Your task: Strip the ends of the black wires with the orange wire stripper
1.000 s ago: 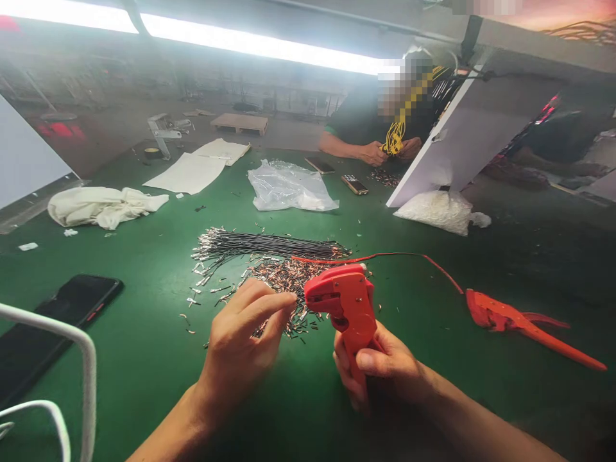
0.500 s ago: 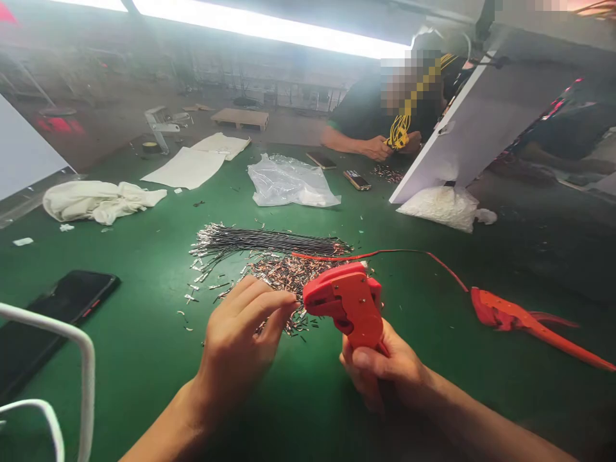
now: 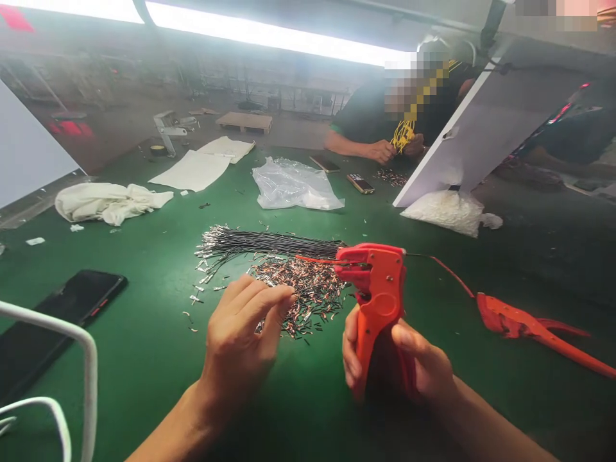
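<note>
My right hand (image 3: 414,362) grips the handles of a red crimping tool (image 3: 378,282), held upright with its head pointing left over the green table (image 3: 144,333). My left hand (image 3: 243,333) hovers to the tool's left with thumb and forefinger pinched together; whether a small terminal sits between them I cannot tell. Just beyond my hands lies a heap of small metal terminals (image 3: 301,292). Behind it is a bundle of thin black wires (image 3: 260,244). A red wire (image 3: 443,269) runs rightward from behind the tool's head.
A second red tool (image 3: 529,327) lies at the right. A black phone (image 3: 58,314) rests at left near a white wire frame (image 3: 72,359). White cloth (image 3: 106,202), a plastic bag (image 3: 293,186) and a tilted white board (image 3: 481,128) lie farther back. Another person's hands (image 3: 385,153) hold yellow wires.
My right hand has swung the crimping tool up and to the right, away from my left fingertips, and its handles have spread. My left hand stays pinched in place.
</note>
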`<act>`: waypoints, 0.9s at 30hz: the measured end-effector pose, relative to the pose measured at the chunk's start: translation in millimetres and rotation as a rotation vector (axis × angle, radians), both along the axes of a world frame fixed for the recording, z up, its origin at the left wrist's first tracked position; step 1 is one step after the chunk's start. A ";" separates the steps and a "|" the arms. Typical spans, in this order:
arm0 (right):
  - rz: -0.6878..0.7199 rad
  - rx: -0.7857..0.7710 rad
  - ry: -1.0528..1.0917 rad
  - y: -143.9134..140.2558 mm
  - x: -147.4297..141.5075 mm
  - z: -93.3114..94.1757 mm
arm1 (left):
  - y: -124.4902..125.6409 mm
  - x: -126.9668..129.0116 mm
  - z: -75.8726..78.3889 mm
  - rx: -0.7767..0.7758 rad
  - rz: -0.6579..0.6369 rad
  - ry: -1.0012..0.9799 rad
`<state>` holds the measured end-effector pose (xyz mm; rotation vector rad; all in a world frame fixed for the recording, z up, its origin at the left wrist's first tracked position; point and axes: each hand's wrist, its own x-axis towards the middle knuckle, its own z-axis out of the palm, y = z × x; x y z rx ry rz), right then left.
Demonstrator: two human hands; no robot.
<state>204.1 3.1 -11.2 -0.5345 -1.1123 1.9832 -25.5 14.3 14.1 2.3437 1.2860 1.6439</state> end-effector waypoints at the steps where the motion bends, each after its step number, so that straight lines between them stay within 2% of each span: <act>1: -0.072 0.043 -0.029 1.8 1.8 1.5 | -0.2 0.0 -0.9 0.005 0.005 0.006; 3: -0.188 0.128 -0.096 5.0 5.3 4.8 | -0.4 -0.2 -3.0 0.014 0.023 0.023; 5: -0.209 0.156 -0.105 6.6 8.2 7.8 | -0.4 -0.9 -4.9 0.022 0.044 0.031; 11: 0.022 -0.012 -0.049 1.4 5.7 3.9 | -0.5 -1.7 -3.9 0.030 0.028 0.027; 15: 0.113 -0.064 -0.036 -2.2 -0.3 -4.2 | -2.1 -0.7 -0.8 0.031 0.038 0.022; 27: 0.146 -0.034 -0.075 -4.8 -3.2 -6.2 | -2.2 1.2 -4.3 -0.007 0.017 0.034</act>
